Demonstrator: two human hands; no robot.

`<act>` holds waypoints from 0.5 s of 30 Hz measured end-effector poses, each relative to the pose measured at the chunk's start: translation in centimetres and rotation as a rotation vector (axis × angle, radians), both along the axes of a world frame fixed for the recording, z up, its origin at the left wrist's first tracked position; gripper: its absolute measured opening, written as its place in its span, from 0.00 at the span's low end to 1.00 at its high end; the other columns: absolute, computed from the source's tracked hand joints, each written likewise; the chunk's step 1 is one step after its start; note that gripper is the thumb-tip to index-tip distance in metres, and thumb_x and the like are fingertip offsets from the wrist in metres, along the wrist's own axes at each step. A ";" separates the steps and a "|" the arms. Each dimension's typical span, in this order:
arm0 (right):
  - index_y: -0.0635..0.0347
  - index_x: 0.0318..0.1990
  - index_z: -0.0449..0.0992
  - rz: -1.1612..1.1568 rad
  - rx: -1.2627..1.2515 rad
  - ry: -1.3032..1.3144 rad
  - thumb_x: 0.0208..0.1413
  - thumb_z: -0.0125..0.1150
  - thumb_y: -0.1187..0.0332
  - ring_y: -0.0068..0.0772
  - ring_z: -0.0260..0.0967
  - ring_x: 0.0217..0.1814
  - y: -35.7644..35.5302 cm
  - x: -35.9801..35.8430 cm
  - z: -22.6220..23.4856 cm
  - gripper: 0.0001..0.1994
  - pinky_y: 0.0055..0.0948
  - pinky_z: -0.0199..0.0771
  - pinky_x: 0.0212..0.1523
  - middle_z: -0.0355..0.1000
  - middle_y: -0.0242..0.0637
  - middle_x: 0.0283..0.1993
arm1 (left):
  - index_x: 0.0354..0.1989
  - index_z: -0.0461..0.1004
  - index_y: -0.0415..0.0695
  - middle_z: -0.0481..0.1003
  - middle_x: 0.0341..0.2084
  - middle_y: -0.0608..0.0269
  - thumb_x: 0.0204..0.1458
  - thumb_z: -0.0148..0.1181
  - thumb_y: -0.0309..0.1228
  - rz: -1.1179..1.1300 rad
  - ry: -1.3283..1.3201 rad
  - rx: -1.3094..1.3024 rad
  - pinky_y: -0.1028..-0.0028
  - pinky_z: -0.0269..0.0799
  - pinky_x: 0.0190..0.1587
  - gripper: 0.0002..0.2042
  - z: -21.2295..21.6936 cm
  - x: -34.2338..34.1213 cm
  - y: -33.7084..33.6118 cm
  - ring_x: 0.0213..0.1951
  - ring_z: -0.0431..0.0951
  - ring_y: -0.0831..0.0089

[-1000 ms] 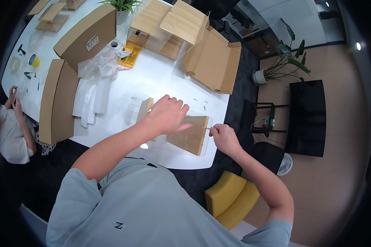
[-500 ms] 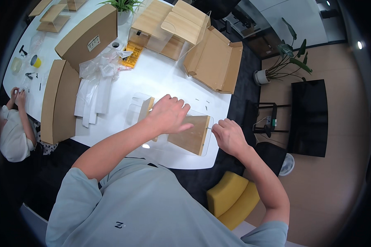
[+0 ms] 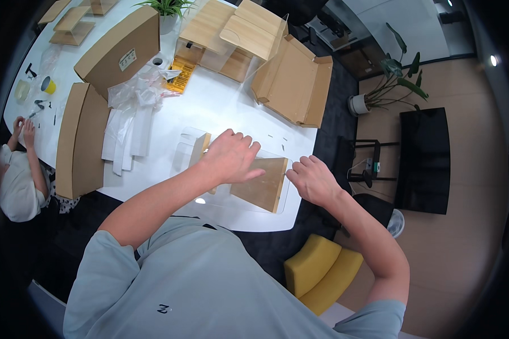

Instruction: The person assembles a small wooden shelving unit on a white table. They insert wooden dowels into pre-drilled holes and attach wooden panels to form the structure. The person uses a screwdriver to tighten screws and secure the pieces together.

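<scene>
My left hand (image 3: 229, 158) lies palm down on a light wooden board (image 3: 263, 189) near the white table's front edge, holding it down. The board sits on a clear plastic panel (image 3: 191, 144) whose folded end sticks out to the left. My right hand (image 3: 312, 181) is at the board's right edge, fingers curled in and knuckles up, touching or almost touching the edge. What its fingers hold, if anything, is hidden.
On the white table (image 3: 220, 107) are brown cardboard boxes (image 3: 119, 51), an opened carton (image 3: 294, 85), wooden shelf parts (image 3: 237, 28), crumpled plastic wrap (image 3: 136, 96), a yellow leaflet (image 3: 180, 76) and a potted plant (image 3: 167, 8). Another person (image 3: 17, 175) sits at the left. A yellow chair (image 3: 319, 271) is at my right.
My right hand has shifted slightly along the board's right edge and its fingers have curled in. My left hand and the board have stayed in place.
</scene>
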State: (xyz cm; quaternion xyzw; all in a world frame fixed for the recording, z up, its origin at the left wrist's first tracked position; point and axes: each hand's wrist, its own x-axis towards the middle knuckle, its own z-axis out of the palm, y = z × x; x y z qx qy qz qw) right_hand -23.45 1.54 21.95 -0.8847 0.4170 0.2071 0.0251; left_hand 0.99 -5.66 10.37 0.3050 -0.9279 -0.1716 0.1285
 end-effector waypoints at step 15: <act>0.65 0.33 0.79 -0.705 0.006 -0.186 0.68 0.59 0.66 0.56 0.79 0.34 1.7 2.8 1.2 0.12 0.48 0.80 0.38 0.79 0.50 0.30 | 0.45 0.80 0.42 0.81 0.36 0.56 0.58 0.61 0.60 -0.001 -0.003 0.015 0.64 0.73 0.51 0.29 0.0 0.0 0.0 0.42 0.83 0.61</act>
